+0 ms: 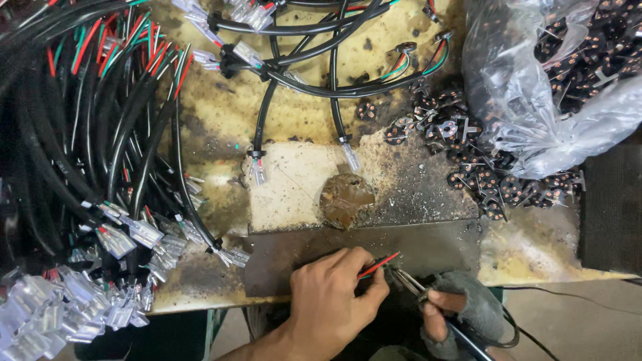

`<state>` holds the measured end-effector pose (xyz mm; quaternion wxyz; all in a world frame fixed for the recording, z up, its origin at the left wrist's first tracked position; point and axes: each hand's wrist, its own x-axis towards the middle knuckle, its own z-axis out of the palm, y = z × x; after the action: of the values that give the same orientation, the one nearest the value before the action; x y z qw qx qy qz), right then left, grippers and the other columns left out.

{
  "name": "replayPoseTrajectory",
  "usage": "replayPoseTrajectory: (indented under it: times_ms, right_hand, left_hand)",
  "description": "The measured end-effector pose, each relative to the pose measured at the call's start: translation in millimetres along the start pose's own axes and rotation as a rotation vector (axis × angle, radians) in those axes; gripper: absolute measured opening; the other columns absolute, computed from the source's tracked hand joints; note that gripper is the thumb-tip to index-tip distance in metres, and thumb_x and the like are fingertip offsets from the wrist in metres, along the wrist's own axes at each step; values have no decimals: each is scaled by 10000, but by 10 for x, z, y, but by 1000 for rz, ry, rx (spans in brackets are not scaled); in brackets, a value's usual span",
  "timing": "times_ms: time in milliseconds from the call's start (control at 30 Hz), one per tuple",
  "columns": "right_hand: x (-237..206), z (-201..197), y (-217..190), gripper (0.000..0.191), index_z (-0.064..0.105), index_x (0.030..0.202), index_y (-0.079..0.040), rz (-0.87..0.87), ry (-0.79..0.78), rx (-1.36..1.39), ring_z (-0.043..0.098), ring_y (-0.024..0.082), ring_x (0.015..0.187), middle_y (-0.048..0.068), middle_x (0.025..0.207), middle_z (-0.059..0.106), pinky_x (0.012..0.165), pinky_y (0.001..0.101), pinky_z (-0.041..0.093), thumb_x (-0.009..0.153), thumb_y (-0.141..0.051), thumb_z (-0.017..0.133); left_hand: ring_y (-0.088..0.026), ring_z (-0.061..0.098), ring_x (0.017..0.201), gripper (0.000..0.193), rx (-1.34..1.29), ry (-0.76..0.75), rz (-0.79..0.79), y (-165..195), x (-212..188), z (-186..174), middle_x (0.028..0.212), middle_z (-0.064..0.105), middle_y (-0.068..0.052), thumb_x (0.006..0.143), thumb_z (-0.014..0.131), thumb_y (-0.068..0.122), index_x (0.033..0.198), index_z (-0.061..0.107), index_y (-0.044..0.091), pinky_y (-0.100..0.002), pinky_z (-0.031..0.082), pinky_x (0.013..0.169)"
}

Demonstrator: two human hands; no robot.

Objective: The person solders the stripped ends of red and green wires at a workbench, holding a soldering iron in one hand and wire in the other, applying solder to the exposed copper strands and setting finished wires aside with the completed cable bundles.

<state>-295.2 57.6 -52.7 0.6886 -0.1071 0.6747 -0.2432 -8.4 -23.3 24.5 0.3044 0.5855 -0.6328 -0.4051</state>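
Stained bench (221, 113); wires (378, 265) in left hand (331, 294)

We see red, green and black wires (378, 265) pinched beside a grey fingerless glove (473, 309), above them black cables (134, 127).

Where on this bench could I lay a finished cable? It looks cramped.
Bare room: the pale plate between the cable pile and the small black parts, and the dark strip above the left hand. Crowded: left edge, top, right corner under the plastic bag.
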Motion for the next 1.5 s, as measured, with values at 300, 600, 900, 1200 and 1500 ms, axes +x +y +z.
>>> replayPoseTrajectory:
  times_ms: [300,600,900,1200,1500]
  right_hand:
    - [-106,362,-54,229,614,1096,-26,-1624,-101,-766,622,133,615,33,747,670,594,311,483,942,-154,725]
    - [-30,63,-366,554,750,581,-21,-269,-481,-677,747,202,552,91,567,765,583,327,582,950,-380,546]
    - [-69,126,-141,479,734,620,-115,-867,-310,-899,720,149,644,34,615,771,635,323,514,961,-402,559]
    - [60,-149,-59,223,675,747,21,170,-89,-9,588,242,487,136,577,634,445,357,428,858,-170,701]
    - [-76,290,33,334,617,947,23,-1086,499,-362,565,165,639,121,781,631,597,278,462,923,-271,774]
  left_hand:
    - [-317,681,606,181,8,0,23,4,4,7,695,678,-72,798,787,201,793,638,98,-434,517,519]
    - [-308,685,608,188,17,31,27,15,2,1,700,684,-63,794,786,197,788,625,100,-425,520,512]
    - [-316,684,609,196,53,31,44,27,12,28,699,680,-70,797,785,204,788,617,103,-441,516,510]
    - [-322,685,617,196,59,37,70,6,3,24,707,678,-77,805,775,209,802,611,102,-448,524,515]
    - [-308,683,597,204,56,47,58,25,6,22,689,678,-62,802,779,211,779,607,102,-437,522,503]
